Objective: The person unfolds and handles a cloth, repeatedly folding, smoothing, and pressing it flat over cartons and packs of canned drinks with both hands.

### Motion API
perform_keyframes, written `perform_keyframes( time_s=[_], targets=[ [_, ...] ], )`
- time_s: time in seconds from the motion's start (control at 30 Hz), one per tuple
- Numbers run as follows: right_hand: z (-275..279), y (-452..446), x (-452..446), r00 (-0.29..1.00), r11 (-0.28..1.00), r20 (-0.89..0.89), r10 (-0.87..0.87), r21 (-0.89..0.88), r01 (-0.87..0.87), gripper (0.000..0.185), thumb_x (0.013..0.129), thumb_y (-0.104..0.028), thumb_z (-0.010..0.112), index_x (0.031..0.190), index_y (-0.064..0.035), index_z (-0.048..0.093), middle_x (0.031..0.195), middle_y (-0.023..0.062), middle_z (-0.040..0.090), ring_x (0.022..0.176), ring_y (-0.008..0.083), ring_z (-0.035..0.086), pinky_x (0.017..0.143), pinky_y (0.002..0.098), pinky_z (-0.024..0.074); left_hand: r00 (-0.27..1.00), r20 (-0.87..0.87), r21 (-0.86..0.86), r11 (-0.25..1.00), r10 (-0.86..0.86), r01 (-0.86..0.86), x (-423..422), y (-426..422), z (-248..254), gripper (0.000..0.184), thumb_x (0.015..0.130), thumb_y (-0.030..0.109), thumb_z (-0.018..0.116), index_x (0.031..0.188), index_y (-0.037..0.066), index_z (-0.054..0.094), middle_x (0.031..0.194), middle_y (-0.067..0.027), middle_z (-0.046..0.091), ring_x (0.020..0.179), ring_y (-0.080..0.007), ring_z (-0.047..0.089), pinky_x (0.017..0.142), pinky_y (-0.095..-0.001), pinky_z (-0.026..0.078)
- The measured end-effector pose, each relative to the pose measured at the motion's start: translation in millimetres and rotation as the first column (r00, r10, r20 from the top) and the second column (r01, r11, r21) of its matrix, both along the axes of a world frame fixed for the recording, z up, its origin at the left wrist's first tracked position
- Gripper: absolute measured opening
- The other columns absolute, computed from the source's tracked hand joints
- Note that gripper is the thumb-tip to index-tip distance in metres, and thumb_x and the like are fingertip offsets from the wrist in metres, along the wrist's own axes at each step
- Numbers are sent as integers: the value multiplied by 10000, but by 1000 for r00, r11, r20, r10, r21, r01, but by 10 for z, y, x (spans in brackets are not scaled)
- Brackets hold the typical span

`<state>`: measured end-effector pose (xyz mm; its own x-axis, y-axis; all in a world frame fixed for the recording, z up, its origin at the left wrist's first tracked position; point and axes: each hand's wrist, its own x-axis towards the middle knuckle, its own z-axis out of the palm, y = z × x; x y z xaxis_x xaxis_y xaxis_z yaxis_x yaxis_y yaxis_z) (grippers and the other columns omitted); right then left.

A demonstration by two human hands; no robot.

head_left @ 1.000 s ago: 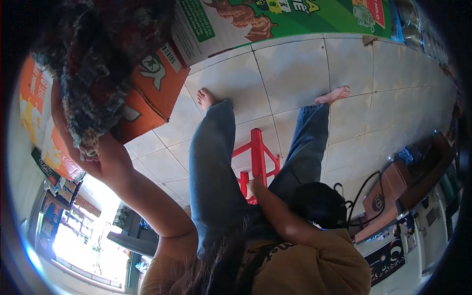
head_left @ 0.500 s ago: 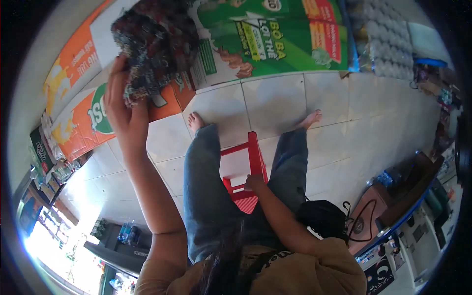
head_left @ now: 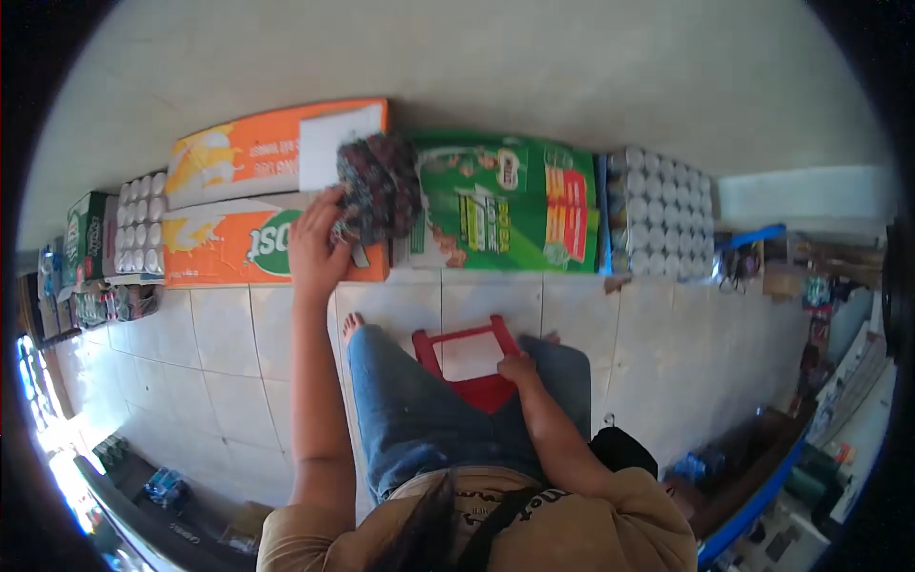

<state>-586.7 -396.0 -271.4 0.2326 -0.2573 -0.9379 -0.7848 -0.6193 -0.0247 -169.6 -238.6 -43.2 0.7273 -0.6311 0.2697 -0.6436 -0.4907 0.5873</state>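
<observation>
My left hand [head_left: 317, 243] reaches forward to a crumpled dark, patterned cloth [head_left: 378, 186], its fingers closed on the cloth's left edge; the fingertips are partly lost in the folds. The cloth lies against the orange carton [head_left: 224, 234], where it meets the green Milo carton [head_left: 515, 205]. Between my knees is a red plastic stool [head_left: 462, 336] with an open frame. My right hand [head_left: 517, 369] grips its right-hand bar, fingers curled round it.
Stacks of cans [head_left: 662, 210] stand right of the green carton, with more cans [head_left: 141, 224] at the far left. Pale floor tiles [head_left: 219, 334] run below the cartons. A dark wooden piece of furniture [head_left: 753, 477] is at lower right.
My view has shifted, so the cartons appear lower and level, with wall above them. The left hand stays at the cloth; the right hand stays on the stool, which looks tilted differently.
</observation>
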Motion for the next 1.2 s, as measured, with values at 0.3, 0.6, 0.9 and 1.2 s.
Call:
perform_keyframes(
  time_s=[0.3,0.6,0.9,1.2],
  targets=[
    [-527,-778,490,995,993,-38,-93,-74,90,754,792,-500,492,1428,-119,356,1406,218,427,1330,285,384,1082,423,314,998,47,-38,998,45,-44,-55,-59,71,287,671,87,544,952,36,576,1270,-58,583,1212,-277,506,935,-406,388],
    [-984,-1322,799,972,920,-233,-13,379,103,236,749,-379,591,760,-145,620,675,17,598,571,158,545,576,323,448,992,79,-63,994,98,-93,-104,-74,68,331,678,125,558,995,35,595,1255,-67,593,1218,-275,506,965,-404,381],
    [-271,-1120,1319,1000,944,-5,-17,329,18,454,782,-561,606,979,-158,673,953,61,652,804,187,591,682,368,481,924,179,25,938,337,-346,-507,-354,17,396,674,116,562,1062,36,569,1279,-127,562,1220,-324,490,987,-440,370],
    [1878,-1363,2356,838,817,541,74,449,-362,399,921,-399,473,954,-70,696,954,112,687,850,240,651,722,393,515,926,303,-29,974,223,-225,-1034,-1269,-96,364,654,153,649,978,25,546,1364,-117,483,1333,-337,358,1120,-539,181]
  ],
)
